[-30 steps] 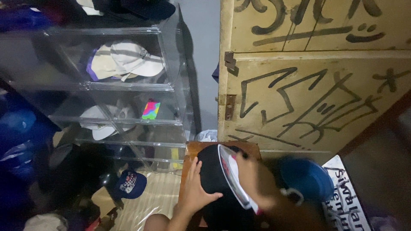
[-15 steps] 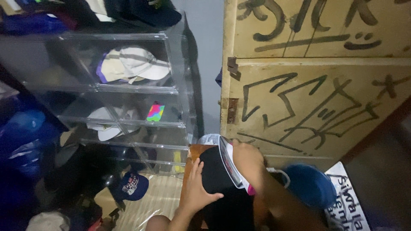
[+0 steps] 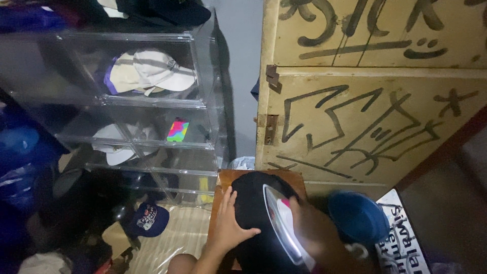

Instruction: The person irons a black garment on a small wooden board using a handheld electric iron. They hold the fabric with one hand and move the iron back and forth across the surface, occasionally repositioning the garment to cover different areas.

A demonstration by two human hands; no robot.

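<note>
Two hands work one black cap (image 3: 256,203) on the small wooden table (image 3: 223,177): my left grip (image 3: 229,226) lies spread flat on its crown, my right grip (image 3: 312,228) pinches its brim.

Home storage corner: clear cap boxes (image 3: 147,101), graffitied cupboard (image 3: 370,101).

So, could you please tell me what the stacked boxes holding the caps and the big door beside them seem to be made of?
The stacked boxes look like clear, glossy hard plastic: the caps show through their walls, and the edges catch light. The door appears to be wood painted a matte, worn yellow, with dark brush-drawn marks and rusty metal hinges.
</note>
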